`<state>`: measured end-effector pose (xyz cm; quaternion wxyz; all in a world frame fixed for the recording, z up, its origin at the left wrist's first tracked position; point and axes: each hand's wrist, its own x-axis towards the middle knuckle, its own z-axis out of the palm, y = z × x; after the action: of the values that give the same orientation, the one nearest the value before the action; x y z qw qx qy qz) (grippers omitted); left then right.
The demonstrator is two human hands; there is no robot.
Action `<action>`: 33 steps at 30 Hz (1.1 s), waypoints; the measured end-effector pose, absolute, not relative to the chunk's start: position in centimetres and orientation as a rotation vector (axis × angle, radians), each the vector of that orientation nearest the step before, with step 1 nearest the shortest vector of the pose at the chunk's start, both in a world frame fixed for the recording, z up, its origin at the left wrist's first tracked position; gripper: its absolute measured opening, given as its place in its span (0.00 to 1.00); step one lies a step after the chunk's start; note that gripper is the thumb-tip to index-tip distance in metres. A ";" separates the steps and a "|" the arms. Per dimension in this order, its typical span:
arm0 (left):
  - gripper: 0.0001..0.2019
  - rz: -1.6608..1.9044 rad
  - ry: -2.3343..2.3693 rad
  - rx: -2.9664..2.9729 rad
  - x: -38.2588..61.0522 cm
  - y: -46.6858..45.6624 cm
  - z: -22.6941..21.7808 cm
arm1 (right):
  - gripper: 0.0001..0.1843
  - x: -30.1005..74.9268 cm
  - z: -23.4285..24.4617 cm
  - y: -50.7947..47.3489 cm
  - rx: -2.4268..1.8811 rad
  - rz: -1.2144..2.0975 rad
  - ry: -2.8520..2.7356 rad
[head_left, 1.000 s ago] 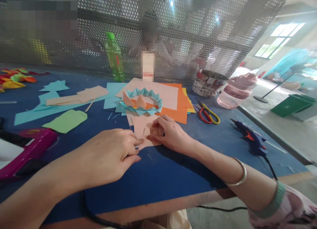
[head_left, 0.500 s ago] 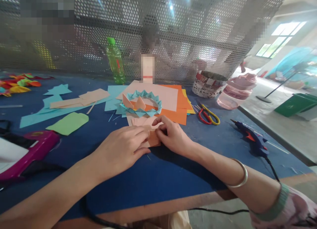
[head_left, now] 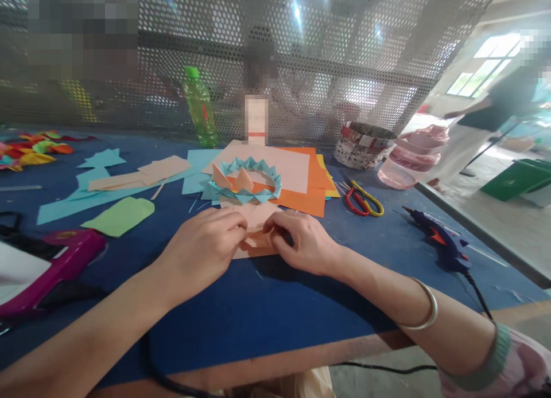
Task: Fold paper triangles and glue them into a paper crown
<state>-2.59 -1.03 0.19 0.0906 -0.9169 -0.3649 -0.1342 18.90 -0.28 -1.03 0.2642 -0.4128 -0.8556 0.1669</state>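
Observation:
My left hand (head_left: 202, 252) and my right hand (head_left: 303, 243) meet over a small peach paper piece (head_left: 257, 241) on the blue table (head_left: 267, 312). Both pinch its folded edges with fingertips pressed together. Most of the piece is hidden under my fingers. Just behind it sits a ring of folded light-blue paper points (head_left: 246, 180) with two peach points in it, resting on peach and orange sheets (head_left: 301, 183).
Red and yellow scissors (head_left: 364, 200) and a blue glue gun (head_left: 439, 240) lie to the right. A woven basket (head_left: 364, 145), a pink container (head_left: 408, 160) and a green bottle (head_left: 198, 106) stand at the back. Paper scraps (head_left: 118, 214) and a magenta tool (head_left: 55, 263) lie left. A person stands far right.
My hands have closed in on the peach piece and folded it smaller. A person has come into view at the far right.

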 end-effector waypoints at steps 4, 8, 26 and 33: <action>0.14 -0.414 -1.235 -2.800 -2.8 -1.0 -0.3 | 0.23 19.0 -0.9 -0.4 -0.900 0.329 -2.365; 0.13 -0.350 -1.326 -2.838 -2.8 -1.2 -0.3 | 0.23 18.9 -1.5 0.0 -0.768 0.355 -2.459; 0.13 -0.471 -1.349 -3.007 -2.9 -0.7 0.5 | 0.04 18.5 -1.9 -0.3 -0.899 0.350 -2.460; 0.08 -0.726 -1.715 -3.013 -2.6 0.0 -0.1 | 0.03 18.3 -2.0 -0.4 -1.071 0.541 -2.308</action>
<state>-2.65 0.02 -0.15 -0.1989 -0.8336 -0.4746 -0.2008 18.33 -0.40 -2.04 0.2667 -0.3969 -0.8551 0.2006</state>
